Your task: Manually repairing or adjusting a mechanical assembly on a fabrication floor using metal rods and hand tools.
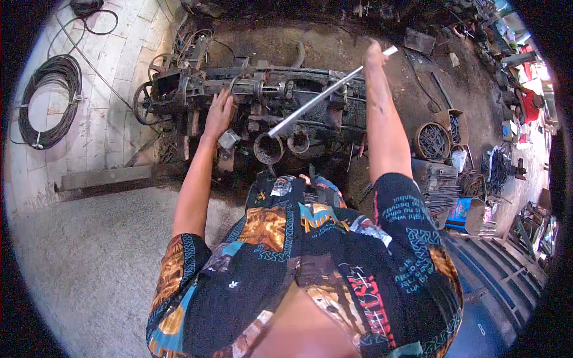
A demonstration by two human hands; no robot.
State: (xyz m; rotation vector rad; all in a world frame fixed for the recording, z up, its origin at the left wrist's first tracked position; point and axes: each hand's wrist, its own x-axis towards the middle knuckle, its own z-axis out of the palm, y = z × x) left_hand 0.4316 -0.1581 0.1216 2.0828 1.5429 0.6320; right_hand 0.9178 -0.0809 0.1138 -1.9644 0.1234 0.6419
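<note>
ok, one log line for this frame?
left hand: resting on dark rusty metal machine | right hand: gripping long silver metal bar, slanted over machine

Only 1 view is given, from a wide fisheye camera worn on the person's head. It looks steeply down and forward over the person's own chest, so the patterned shirt [310,268] fills the lower middle of the frame, very near the lens. Both forearms enter from below and stretch away toward the old rusty machine [250,95], which sits in the upper middle, farther off than the body but within arm's reach. The pale tiled floor [107,119] lies at the upper left and a cluttered workshop floor runs off to the right. Straight edges bow toward the dark circular rim, and the corners are black.
</note>
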